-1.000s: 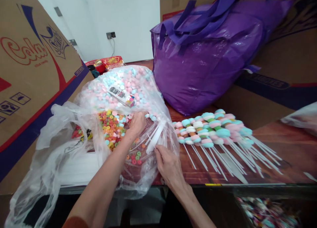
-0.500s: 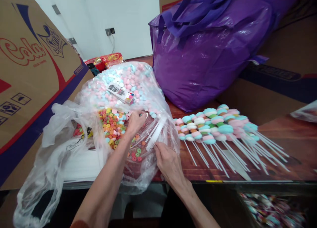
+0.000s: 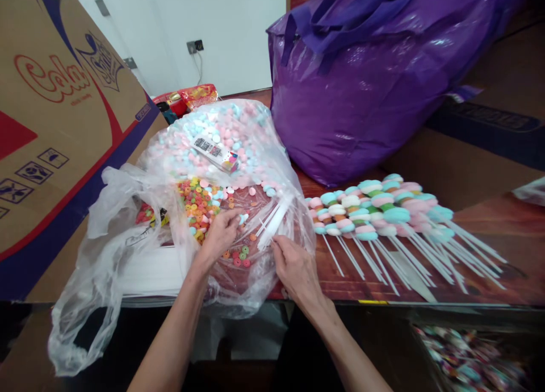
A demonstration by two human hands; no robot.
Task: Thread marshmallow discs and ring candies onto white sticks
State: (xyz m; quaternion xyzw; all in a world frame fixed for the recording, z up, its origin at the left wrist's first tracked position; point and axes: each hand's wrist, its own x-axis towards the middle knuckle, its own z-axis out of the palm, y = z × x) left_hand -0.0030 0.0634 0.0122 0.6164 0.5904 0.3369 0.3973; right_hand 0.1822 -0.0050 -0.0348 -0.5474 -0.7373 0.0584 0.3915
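My left hand (image 3: 222, 232) is closed, pinching a small pale blue and white marshmallow (image 3: 243, 218) above the opened clear plastic bag (image 3: 255, 295). Ring-shaped gummy candies (image 3: 198, 205) in yellow, orange, red and green lie beside its wrist. My right hand (image 3: 294, 266) is closed at the lower end of a bundle of white sticks (image 3: 275, 219), its fingertips seemingly on a white stick; the exact grip is partly hidden. Pink and blue marshmallows (image 3: 238, 125) fill the bag behind both hands, with a printed label packet (image 3: 216, 153) on top.
Candy skewers (image 3: 374, 207) lie in a pile on the right of the wooden table (image 3: 481, 227). Behind them stands a purple bag (image 3: 353, 96). A cardboard box (image 3: 76, 136) borders the left. Wrapped sweets (image 3: 472, 358) sit below the table edge.
My left hand has drawn back toward me and slightly left, with the marshmallow now showing at its fingertips. The right hand keeps its place by the sticks. The camera view has shifted slightly.
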